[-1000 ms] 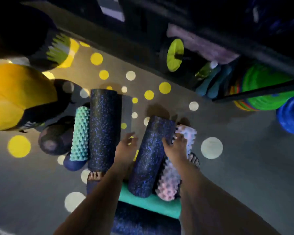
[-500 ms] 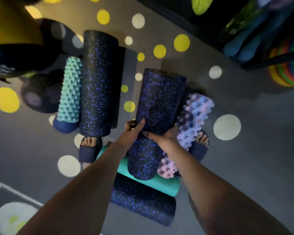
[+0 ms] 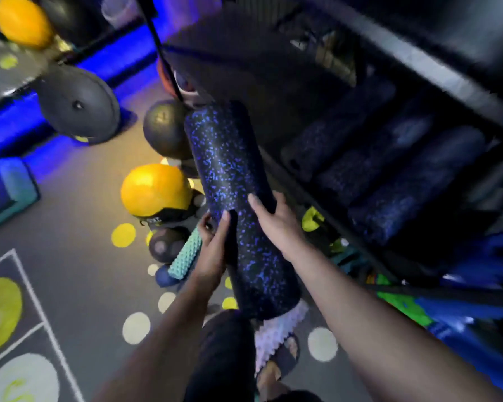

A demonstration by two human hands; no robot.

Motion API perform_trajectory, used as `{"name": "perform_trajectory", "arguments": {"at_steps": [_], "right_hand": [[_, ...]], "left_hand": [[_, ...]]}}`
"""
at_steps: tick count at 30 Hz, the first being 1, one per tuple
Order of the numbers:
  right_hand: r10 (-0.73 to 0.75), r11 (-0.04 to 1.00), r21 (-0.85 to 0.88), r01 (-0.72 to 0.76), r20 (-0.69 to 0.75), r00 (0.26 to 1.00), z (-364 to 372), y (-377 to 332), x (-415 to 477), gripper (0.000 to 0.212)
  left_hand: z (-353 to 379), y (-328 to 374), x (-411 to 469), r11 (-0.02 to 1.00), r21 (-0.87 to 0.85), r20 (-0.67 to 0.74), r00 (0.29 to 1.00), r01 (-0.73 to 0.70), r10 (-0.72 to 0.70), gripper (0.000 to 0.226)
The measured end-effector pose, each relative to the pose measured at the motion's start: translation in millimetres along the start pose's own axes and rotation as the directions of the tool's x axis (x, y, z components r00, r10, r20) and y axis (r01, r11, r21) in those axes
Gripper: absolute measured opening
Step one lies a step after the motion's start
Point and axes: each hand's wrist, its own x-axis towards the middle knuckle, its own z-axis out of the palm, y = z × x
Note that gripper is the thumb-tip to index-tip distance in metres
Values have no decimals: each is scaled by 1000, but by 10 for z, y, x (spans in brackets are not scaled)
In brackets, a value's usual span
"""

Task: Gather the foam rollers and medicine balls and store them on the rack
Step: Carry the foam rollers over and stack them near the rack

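The left grip (image 3: 215, 242) and right grip (image 3: 276, 224), both bare hands, were clamped on opposite flanks of the speckled foam roller (image 3: 233, 181), fingers wrapped round its curve near the middle of its length. Half a second before, that roller had lain on the pile at the person's feet; now it was off the floor (image 3: 79, 256) and held up, its far end tilted away and close to the rack (image 3: 436, 74). The pickup looked done, leaving only the placing. The roller was a smooth, dense cylinder, black flecked with blue, and three rollers of the same sort (image 3: 389, 175) already lay side by side on a shelf just behind its front edge. More work stayed on the dotted grey floor: a glossy yellow medicine ball (image 3: 154, 187), a matte dark ball (image 3: 164, 132) beyond it, a teal spiked roller (image 3: 186, 256) beside the left wrist, and a pale knobbed roller (image 3: 276, 329) by a sandalled foot.
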Motion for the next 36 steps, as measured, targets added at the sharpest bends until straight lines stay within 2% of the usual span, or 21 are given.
{"name": "perform_trajectory", "arguments": {"at_steps": [2,4,6,8,9,11,14,18,21,25,28,33,35,36], "right_hand": [[-66,997,42,66,-16,998,-98,-197,80,71],[-50,994,93,50,2,999,-173,-318,220,65],[-24,993,118,16,65,998,-235,-340,370,62],[-4,983,183,-11,80,997,-325,-304,488,53],[1,980,197,-14,70,998,-374,-267,560,43],[3,995,97,-8,52,999,-526,-211,714,36],[-21,993,-122,9,-94,995,-733,-37,1227,48],[-69,917,-399,-13,-190,979,-750,11,2040,74],[-83,884,-465,-52,-265,961,-791,-34,2637,90],[30,821,-554,-136,-196,980,-724,232,3047,95],[-53,796,-600,-76,-193,980,-578,442,3104,93],[-80,781,-618,-90,-241,967,-475,388,3182,93],[-46,746,-660,-93,-190,981,-509,484,3165,89],[-51,739,-669,-75,-167,985,-546,574,3155,99]], "left_hand": [[97,223,38,993,48,50,993,-109,106,78],[134,359,197,969,173,96,982,-177,163,105],[133,439,425,947,267,96,983,-179,159,127],[163,491,674,938,326,51,993,-117,106,138],[204,521,800,928,359,32,995,-98,93,138],[338,568,1134,891,442,1,994,-102,114,137],[630,741,1740,807,579,-12,988,-117,152,137],[932,867,2585,638,742,110,976,-206,188,129],[1115,930,3148,517,807,201,955,-287,216,128],[1465,998,3714,419,846,269,942,-330,199,129],[1735,1012,3986,315,871,338,925,-377,174,130],[2288,1058,4192,118,849,492,852,-515,177,131],[2496,1066,4240,95,819,544,818,-566,185,131],[2570,1047,4273,102,799,570,800,-593,189,129]]}}
